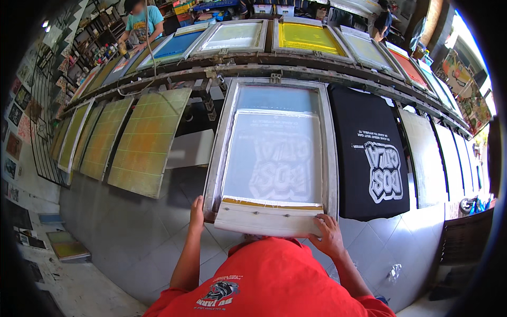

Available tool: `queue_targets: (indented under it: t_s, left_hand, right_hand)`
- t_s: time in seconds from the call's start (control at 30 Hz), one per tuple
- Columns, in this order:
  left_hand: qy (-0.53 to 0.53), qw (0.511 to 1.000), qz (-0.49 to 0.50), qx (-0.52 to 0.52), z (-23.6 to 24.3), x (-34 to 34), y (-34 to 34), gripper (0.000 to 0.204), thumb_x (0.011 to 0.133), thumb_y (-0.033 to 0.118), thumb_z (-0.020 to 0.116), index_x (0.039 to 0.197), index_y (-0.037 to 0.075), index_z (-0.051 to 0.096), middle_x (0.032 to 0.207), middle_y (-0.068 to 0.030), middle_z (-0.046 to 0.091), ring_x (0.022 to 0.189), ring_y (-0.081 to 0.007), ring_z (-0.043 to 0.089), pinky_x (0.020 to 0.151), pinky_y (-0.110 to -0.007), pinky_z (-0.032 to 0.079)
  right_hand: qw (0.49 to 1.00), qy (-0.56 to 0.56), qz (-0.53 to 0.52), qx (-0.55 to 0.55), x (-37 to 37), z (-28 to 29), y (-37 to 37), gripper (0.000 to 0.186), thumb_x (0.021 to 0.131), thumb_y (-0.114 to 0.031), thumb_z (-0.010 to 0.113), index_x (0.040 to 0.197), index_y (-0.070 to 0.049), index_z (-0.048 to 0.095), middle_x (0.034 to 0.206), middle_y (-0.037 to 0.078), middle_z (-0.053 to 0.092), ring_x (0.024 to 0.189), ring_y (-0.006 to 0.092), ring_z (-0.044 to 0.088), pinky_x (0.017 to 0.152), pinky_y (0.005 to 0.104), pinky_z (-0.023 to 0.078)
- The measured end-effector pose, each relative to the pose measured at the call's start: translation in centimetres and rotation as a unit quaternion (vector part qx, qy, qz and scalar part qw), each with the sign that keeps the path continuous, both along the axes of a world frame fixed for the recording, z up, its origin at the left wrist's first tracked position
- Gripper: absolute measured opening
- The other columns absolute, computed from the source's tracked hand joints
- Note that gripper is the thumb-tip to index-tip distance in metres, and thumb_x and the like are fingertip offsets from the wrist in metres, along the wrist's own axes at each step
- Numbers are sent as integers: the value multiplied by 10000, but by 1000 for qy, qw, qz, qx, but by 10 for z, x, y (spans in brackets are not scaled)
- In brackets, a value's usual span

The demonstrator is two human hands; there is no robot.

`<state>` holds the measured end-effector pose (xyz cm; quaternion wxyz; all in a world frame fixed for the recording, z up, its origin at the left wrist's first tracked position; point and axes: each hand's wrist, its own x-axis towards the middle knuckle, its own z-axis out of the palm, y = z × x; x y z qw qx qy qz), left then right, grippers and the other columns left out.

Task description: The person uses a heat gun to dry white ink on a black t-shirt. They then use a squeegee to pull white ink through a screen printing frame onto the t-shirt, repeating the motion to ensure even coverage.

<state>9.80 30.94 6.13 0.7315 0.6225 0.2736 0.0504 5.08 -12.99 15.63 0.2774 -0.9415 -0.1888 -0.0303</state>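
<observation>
A screen-printing frame [331,158] with pale mesh is in front of me, reversed block lettering showing faintly through it. White ink lines the mesh edges. Across its near end lies a wide squeegee [264,218], with a whitish handle, a row of screws and an amber blade. My left hand [196,214] is closed at the frame's near left corner, its fingers partly hidden. Over the squeegee's right end curl the fingers of my right hand [328,235]. Just right of the frame, a black T-shirt [351,158] with a white lettered print is stretched on a board.
Bare printing boards [150,140] stand to the left, and pale boards [422,153] continue right. Behind a dark rail [248,70] is another row of screens, including a yellow one [309,39]. A person in a blue shirt [153,18] works at the far left.
</observation>
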Motion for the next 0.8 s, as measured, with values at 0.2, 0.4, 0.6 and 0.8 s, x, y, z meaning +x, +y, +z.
queue_targets:
  t_s: [0.2, 0.4, 0.6, 0.8]
  left_hand:
    - [-14, 1000, -11, 3, -5, 2, 6, 370, 962, 367, 473, 1014, 20, 593, 946, -54, 598, 879, -136, 536, 799, -285, 421]
    - [-23, 999, -22, 32, -8, 1, 2, 330, 962, 362, 479, 898, 50, 567, 814, -4, 510, 793, -96, 457, 738, -264, 378]
    - [-38, 997, -46, 48, 7, 5, -5, 330, 965, 352, 474, 876, 45, 554, 782, 8, 477, 763, -90, 428, 705, -265, 366]
    - [-20, 995, -54, 84, -4, 3, 4, 367, 961, 301, 467, 1098, -23, 570, 973, -75, 592, 920, -145, 523, 842, -288, 406]
  right_hand:
    - [995, 9, 68, -67, 8, 19, 5, 502, 681, -266, 754, 1126, -95, 596, 1118, 104, 565, 1039, 304, 545, 898, 430, 438]
    - [995, -20, 56, -82, 7, 14, 12, 355, 695, -177, 713, 1031, -88, 641, 1024, 74, 611, 962, 272, 593, 830, 413, 479]
    - [998, -23, 35, -46, 27, 38, 11, 348, 653, -139, 755, 981, -70, 661, 968, 105, 661, 926, 286, 631, 822, 412, 495]
    - [999, 11, 17, -50, 51, 54, 14, 346, 668, -143, 762, 984, -51, 656, 962, 110, 673, 926, 286, 640, 822, 401, 498]
